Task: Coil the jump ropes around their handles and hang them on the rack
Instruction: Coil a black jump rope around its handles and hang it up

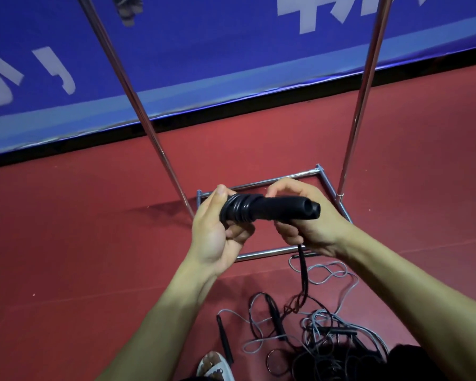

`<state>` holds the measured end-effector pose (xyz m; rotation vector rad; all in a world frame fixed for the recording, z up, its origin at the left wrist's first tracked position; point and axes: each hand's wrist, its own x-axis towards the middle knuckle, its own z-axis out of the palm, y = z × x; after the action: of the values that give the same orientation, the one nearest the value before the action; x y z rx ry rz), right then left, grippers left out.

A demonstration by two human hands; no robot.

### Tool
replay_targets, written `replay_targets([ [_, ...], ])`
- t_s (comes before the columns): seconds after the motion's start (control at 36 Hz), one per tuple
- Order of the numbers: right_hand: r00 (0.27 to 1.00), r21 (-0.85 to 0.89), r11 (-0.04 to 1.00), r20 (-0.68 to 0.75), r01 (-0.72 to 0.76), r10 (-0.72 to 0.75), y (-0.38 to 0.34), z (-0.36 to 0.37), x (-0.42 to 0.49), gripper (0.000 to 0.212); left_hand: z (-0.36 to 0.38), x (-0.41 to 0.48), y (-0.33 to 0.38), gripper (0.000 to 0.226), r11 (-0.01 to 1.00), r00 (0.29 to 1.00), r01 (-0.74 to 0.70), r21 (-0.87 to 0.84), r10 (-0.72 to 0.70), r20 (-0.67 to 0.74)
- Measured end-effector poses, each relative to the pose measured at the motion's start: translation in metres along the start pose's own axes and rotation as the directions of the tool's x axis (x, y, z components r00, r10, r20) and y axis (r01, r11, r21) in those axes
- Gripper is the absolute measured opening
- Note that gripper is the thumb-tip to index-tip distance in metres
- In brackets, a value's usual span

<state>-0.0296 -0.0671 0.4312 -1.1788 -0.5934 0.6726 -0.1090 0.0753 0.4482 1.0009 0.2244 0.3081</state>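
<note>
I hold a pair of black jump rope handles (280, 209) level in front of me, side by side. Black rope is coiled in several turns (238, 210) around their left end. My left hand (217, 229) grips that coiled end, thumb on top. My right hand (305, 215) holds the handles from behind and below, fingers curled over them. The loose black rope (302, 270) hangs down from my right hand to the floor. The metal rack (138, 100) stands just beyond, its two slanted poles rising out of view.
A tangle of black and grey jump ropes (322, 334) with loose black handles (224, 339) lies on the red floor near my sandalled foot (215, 365). The rack's rectangular base frame (330, 188) rests on the floor. A blue banner wall (204, 50) stands behind.
</note>
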Motion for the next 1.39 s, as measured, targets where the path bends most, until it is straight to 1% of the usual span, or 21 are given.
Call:
replay_targets([
  [0.03, 0.999, -0.038, 0.999, -0.044, 0.022, -0.024, 0.002, 0.001, 0.001, 0.027, 0.002, 0.001, 0.0, 0.032, 1.0, 1.0, -0.006, -0.004, 0.006, -0.023],
  [0.11, 0.99, -0.139, 0.989, -0.127, 0.042, -0.06, 0.006, 0.005, 0.003, 0.009, 0.005, 0.005, -0.001, 0.038, 0.998, 0.989, 0.003, -0.067, -0.013, -0.146],
  [0.17, 0.985, -0.078, 0.997, -0.173, -0.003, -0.011, 0.009, 0.007, 0.005, 0.008, 0.005, 0.008, -0.001, 0.038, 0.994, 0.973, 0.0, -0.108, -0.025, -0.229],
  [0.25, 0.976, 0.045, 0.998, -0.21, -0.053, 0.062, 0.012, 0.013, 0.007, 0.011, 0.006, 0.013, -0.004, 0.038, 0.994, 0.95, -0.025, -0.103, -0.008, -0.311],
  [0.33, 0.962, 0.055, 0.994, -0.254, -0.092, 0.103, 0.011, 0.019, 0.009, 0.011, 0.007, 0.018, -0.006, 0.036, 0.996, 0.928, -0.058, -0.067, 0.029, -0.371],
  [0.39, 0.954, 0.036, 0.995, -0.283, -0.092, 0.099, 0.011, 0.021, 0.01, 0.015, 0.008, 0.022, -0.007, 0.035, 0.996, 0.912, -0.083, -0.016, 0.069, -0.405],
  [0.5, 0.946, -0.047, 0.989, -0.302, -0.139, 0.119, 0.012, 0.027, 0.01, 0.012, 0.004, 0.028, -0.012, 0.033, 0.976, 0.869, -0.161, 0.145, 0.21, -0.448],
  [0.58, 0.939, -0.079, 0.985, -0.322, -0.154, 0.121, 0.012, 0.03, 0.01, 0.017, 0.0, 0.032, -0.015, 0.033, 0.938, 0.821, -0.164, 0.306, 0.302, -0.485],
  [0.64, 0.941, -0.181, 0.969, -0.322, -0.17, 0.106, 0.013, 0.031, 0.009, 0.026, -0.002, 0.036, -0.013, 0.033, 0.914, 0.789, -0.175, 0.365, 0.352, -0.504],
  [0.69, 0.947, -0.265, 0.949, -0.31, -0.171, 0.084, 0.013, 0.033, 0.006, 0.032, -0.004, 0.04, -0.009, 0.033, 0.907, 0.773, -0.189, 0.377, 0.374, -0.513],
  [0.75, 0.946, -0.271, 0.948, -0.315, -0.167, 0.076, 0.013, 0.033, 0.006, 0.034, -0.011, 0.043, -0.007, 0.033, 0.841, 0.752, -0.19, 0.507, 0.457, -0.475],
  [0.81, 0.934, -0.245, 0.953, -0.346, -0.177, 0.085, 0.012, 0.031, 0.007, 0.036, -0.019, 0.043, -0.007, 0.032, 0.69, 0.731, -0.183, 0.7, 0.572, -0.373],
  [0.83, 0.929, -0.235, 0.955, -0.358, -0.183, 0.09, 0.011, 0.03, 0.007, 0.036, -0.022, 0.044, -0.009, 0.031, 0.629, 0.73, -0.181, 0.756, 0.601, -0.326],
  [0.92, 0.932, -0.356, 0.909, -0.354, -0.214, 0.081, 0.016, 0.028, 0.005, 0.022, -0.029, 0.045, -0.011, 0.032, 0.559, 0.722, -0.184, 0.809, 0.635, -0.274],
  [0.97, 0.934, -0.432, 0.872, -0.348, -0.231, 0.075, 0.018, 0.027, 0.004, 0.015, -0.032, 0.045, -0.01, 0.031, 0.471, 0.693, -0.195, 0.86, 0.687, -0.219],
  [1.0, 0.94, -0.483, 0.846, -0.337, -0.223, 0.055, 0.017, 0.025, 0.003, 0.017, -0.035, 0.044, -0.009, 0.029, 0.419, 0.682, -0.199, 0.886, 0.708, -0.181],
  [1.06, 0.953, -0.628, 0.751, -0.302, -0.204, 0.006, 0.012, 0.022, 0.002, 0.027, -0.038, 0.041, -0.007, 0.026, 0.327, 0.671, -0.216, 0.92, 0.734, -0.103],
  [1.11, 0.958, -0.683, 0.702, -0.288, -0.202, -0.004, 0.007, 0.018, 0.003, 0.034, -0.039, 0.038, -0.006, 0.024, 0.249, 0.681, -0.248, 0.936, 0.732, -0.014],
  [1.19, 0.948, -0.62, 0.747, -0.315, -0.24, 0.043, 0.006, 0.006, 0.006, 0.034, -0.042, 0.034, -0.007, 0.025, 0.176, 0.71, -0.29, 0.941, 0.698, 0.088],
  [1.31, 0.939, -0.591, 0.755, -0.331, -0.285, 0.096, 0.003, -0.002, 0.006, 0.032, -0.046, 0.031, -0.008, 0.027, 0.101, 0.728, -0.352, 0.93, 0.654, 0.205],
  [1.39, 0.951, -0.432, 0.871, -0.286, -0.236, 0.117, -0.002, -0.001, 0.005, 0.014, -0.046, 0.03, -0.009, 0.033, 0.055, 0.742, -0.394, 0.918, 0.608, 0.282],
])
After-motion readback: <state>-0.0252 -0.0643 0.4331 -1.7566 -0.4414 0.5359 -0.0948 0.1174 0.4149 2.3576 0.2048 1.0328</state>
